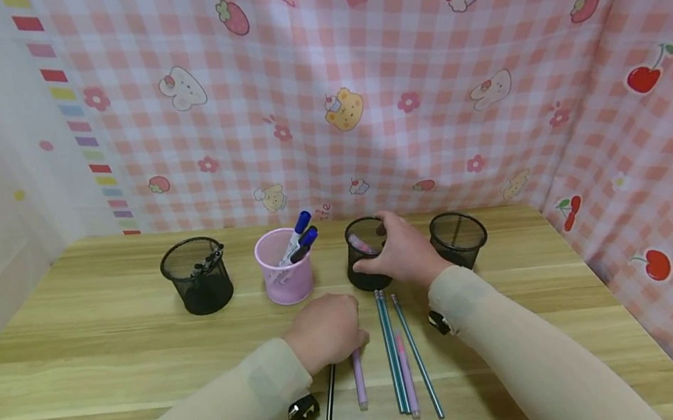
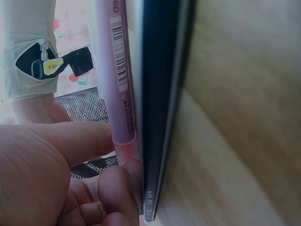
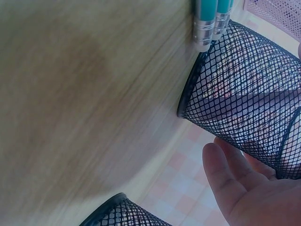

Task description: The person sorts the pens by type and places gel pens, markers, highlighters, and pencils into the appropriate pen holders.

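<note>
My left hand (image 1: 327,329) is low over the table, thumb and fingertips pinching a purple pen (image 1: 360,382) near its pink end, as the left wrist view shows. Just beside that pen lies a dark pencil (image 1: 331,394). At the back, my right hand (image 1: 403,251) holds a black mesh pen cup (image 1: 367,281), thumb across the front and fingers round the far side. Inside that cup leans a purple pen with a pink part (image 1: 359,243). Between my forearms lie several teal pencils (image 1: 389,346) with eraser ends and another purple pen (image 1: 409,386).
A pink mesh cup (image 1: 289,290) with blue- and black-capped markers (image 1: 298,238) stands left of the held cup. Farther left is a black mesh cup (image 1: 208,296) holding black clips. Another black mesh cup (image 1: 460,239) stands right. A checked cloth (image 1: 303,157) hangs behind the table.
</note>
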Action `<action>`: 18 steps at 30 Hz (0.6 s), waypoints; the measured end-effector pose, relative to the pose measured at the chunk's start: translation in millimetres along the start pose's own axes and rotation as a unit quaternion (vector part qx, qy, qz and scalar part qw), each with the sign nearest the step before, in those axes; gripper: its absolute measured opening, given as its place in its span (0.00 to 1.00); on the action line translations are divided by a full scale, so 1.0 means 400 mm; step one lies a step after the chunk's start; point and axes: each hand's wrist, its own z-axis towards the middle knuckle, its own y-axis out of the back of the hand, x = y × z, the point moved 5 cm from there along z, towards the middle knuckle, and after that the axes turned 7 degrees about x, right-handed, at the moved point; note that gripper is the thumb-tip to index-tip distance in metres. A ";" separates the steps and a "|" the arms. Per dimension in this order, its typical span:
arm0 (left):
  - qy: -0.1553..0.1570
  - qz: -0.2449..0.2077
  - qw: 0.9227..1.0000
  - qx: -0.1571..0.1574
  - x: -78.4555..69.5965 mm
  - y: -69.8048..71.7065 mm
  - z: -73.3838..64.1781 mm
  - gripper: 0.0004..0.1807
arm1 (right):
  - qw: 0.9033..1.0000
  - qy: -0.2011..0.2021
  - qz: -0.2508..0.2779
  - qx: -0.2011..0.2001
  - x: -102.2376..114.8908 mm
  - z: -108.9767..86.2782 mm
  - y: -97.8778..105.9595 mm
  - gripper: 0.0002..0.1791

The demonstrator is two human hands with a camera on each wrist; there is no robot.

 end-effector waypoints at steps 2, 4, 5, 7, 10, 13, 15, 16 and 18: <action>0.000 0.000 1.000 0.000 0.000 0.000 0.000 0.15 | 1.000 0.000 0.000 0.001 0.000 0.000 0.001 0.63; -0.001 0.001 1.000 -0.001 -0.001 0.000 0.000 0.15 | 1.000 -0.002 0.000 0.001 0.001 0.000 0.001 0.64; -0.001 0.002 1.000 -0.002 -0.001 0.000 0.000 0.15 | 1.000 -0.003 0.001 0.000 0.001 -0.001 0.002 0.64; -0.002 0.003 1.000 -0.003 -0.001 0.001 0.000 0.15 | 1.000 -0.004 0.001 0.000 0.001 -0.001 0.002 0.64; -0.002 0.002 1.000 -0.003 -0.002 0.001 0.000 0.14 | 1.000 -0.005 0.002 0.000 0.001 -0.001 0.002 0.64; 0.000 0.002 1.000 -0.002 -0.002 0.001 0.000 0.14 | 1.000 -0.004 0.001 0.001 0.001 -0.001 0.002 0.64; 0.002 0.002 1.000 -0.001 -0.003 0.001 0.000 0.14 | 1.000 -0.005 0.003 0.001 0.002 -0.002 0.002 0.64; 0.002 0.003 1.000 -0.001 -0.003 0.001 0.000 0.14 | 1.000 -0.006 0.003 0.002 0.002 -0.003 0.002 0.64; 0.002 0.004 1.000 -0.002 -0.004 0.001 0.000 0.14 | 1.000 -0.007 0.004 0.003 0.003 -0.003 0.001 0.64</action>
